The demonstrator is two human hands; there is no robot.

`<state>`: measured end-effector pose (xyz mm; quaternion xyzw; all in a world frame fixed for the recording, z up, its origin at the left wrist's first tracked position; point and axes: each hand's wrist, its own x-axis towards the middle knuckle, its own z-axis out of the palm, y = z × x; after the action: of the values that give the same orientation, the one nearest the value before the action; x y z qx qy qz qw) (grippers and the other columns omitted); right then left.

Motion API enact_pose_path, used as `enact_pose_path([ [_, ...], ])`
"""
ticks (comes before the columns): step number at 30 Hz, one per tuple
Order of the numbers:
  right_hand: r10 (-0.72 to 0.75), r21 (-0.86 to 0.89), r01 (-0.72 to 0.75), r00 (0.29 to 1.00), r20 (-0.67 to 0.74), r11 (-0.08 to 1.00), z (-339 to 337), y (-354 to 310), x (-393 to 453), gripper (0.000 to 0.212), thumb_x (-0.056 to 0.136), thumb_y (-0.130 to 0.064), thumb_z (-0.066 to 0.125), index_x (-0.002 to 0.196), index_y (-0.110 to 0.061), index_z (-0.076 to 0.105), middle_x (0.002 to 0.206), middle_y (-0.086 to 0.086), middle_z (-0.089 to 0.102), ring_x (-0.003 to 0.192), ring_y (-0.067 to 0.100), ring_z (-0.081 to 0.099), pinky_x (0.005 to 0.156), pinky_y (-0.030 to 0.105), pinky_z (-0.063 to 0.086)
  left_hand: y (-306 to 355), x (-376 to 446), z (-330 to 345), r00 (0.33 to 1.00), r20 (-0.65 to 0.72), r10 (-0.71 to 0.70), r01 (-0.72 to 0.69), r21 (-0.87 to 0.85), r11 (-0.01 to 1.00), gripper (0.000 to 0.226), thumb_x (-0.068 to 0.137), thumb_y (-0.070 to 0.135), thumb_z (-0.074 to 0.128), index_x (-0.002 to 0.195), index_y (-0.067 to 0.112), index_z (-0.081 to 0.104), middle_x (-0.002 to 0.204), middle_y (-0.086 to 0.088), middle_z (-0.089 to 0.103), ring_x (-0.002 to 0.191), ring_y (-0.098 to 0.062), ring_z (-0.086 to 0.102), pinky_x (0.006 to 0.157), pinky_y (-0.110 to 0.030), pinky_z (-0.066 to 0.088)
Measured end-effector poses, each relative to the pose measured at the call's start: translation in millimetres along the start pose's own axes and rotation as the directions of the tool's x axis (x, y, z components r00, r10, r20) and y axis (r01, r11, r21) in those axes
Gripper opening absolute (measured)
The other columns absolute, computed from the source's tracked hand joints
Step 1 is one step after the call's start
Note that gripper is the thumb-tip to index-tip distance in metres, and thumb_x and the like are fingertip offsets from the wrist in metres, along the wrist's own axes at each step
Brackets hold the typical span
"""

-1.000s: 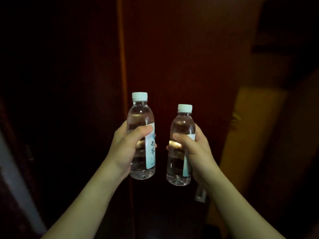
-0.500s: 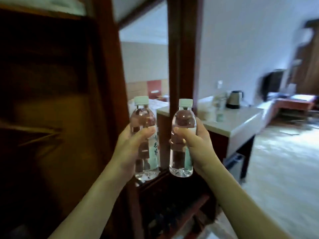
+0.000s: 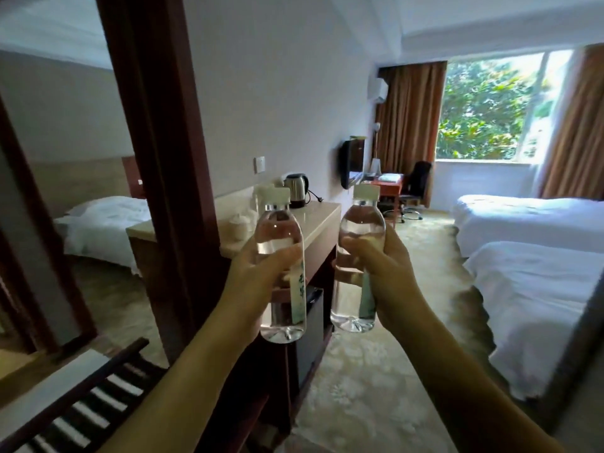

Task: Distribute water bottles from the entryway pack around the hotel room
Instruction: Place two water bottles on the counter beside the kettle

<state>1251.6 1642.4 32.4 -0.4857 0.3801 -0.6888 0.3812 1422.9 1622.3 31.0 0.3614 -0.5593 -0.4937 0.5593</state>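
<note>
I hold two clear water bottles with white caps upright in front of me, side by side and a little apart. My left hand (image 3: 253, 282) grips the left bottle (image 3: 279, 237) around its middle, over the pale label. My right hand (image 3: 380, 273) grips the right bottle (image 3: 361, 223) the same way. Both bottles are full and capped. The entryway pack is out of view.
A beige-topped counter (image 3: 313, 217) stands straight ahead with a kettle (image 3: 296, 188) and cups (image 3: 238, 223) on it. A dark wooden post (image 3: 157, 158) and a mirror (image 3: 75, 158) are to the left. Two white beds (image 3: 529, 276) fill the right side. A desk (image 3: 389, 183), chair (image 3: 416, 181) and window (image 3: 490, 106) lie beyond carpeted floor.
My view has swung right from a dark wooden wardrobe to the bright bedroom. Both hands keep their bottles in the same hold, now slightly further apart.
</note>
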Motion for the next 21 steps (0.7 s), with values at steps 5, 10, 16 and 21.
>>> enact_pose_path([
  [5, -0.007, -0.083, -0.004, 0.992, -0.124, 0.997, -31.8, 27.7, 60.9, 0.026, 0.089, -0.014, 0.065, 0.104, -0.035, 0.060, 0.099, 0.004, 0.070, 0.075, 0.018, 0.075, 0.056, 0.024, 0.057, -44.5, 79.1, 27.8, 0.997, 0.083, -0.004, 0.007, -0.034, 0.999, 0.026, 0.083, 0.023, 0.071, 0.107, 0.032, 0.067, 0.092, -0.005, 0.073, 0.082, -0.025, 0.072, 0.064, -0.037, 0.055],
  [10, -0.068, -0.169, 0.035, 0.979, -0.194, 0.985, -48.8, 55.4, 143.5, 0.028, 0.091, -0.011, 0.063, 0.103, -0.036, 0.059, 0.095, 0.004, 0.069, 0.072, 0.016, 0.072, 0.056, 0.024, 0.057, -88.2, 175.9, 42.9, 0.992, 0.123, -0.011, 0.025, -0.111, 0.994, 0.024, 0.082, 0.026, 0.073, 0.102, 0.038, 0.067, 0.093, -0.011, 0.071, 0.077, -0.029, 0.070, 0.062, -0.037, 0.055],
  [16, -0.102, -0.243, 0.035, 0.958, -0.269, 0.969, -70.2, 80.3, 240.9, 0.029, 0.090, -0.013, 0.065, 0.105, -0.037, 0.058, 0.102, 0.006, 0.068, 0.078, 0.019, 0.073, 0.062, 0.026, 0.058, -110.6, 291.1, 75.6, 0.965, 0.261, -0.005, 0.035, -0.112, 0.993, 0.045, 0.067, 0.042, 0.070, 0.110, 0.033, 0.061, 0.096, -0.008, 0.072, 0.078, -0.022, 0.072, 0.057, -0.028, 0.054],
  [21, -0.112, -0.265, 0.017, 0.931, -0.347, 0.964, -102.4, 102.3, 305.2, 0.027, 0.091, -0.016, 0.065, 0.105, -0.037, 0.055, 0.106, 0.004, 0.066, 0.076, 0.011, 0.074, 0.058, 0.021, 0.057, -131.6, 364.4, 110.8, 0.939, 0.343, -0.007, 0.053, -0.125, 0.991, 0.023, 0.073, 0.035, 0.077, 0.091, 0.044, 0.065, 0.081, 0.000, 0.075, 0.068, -0.017, 0.074, 0.051, -0.023, 0.055],
])
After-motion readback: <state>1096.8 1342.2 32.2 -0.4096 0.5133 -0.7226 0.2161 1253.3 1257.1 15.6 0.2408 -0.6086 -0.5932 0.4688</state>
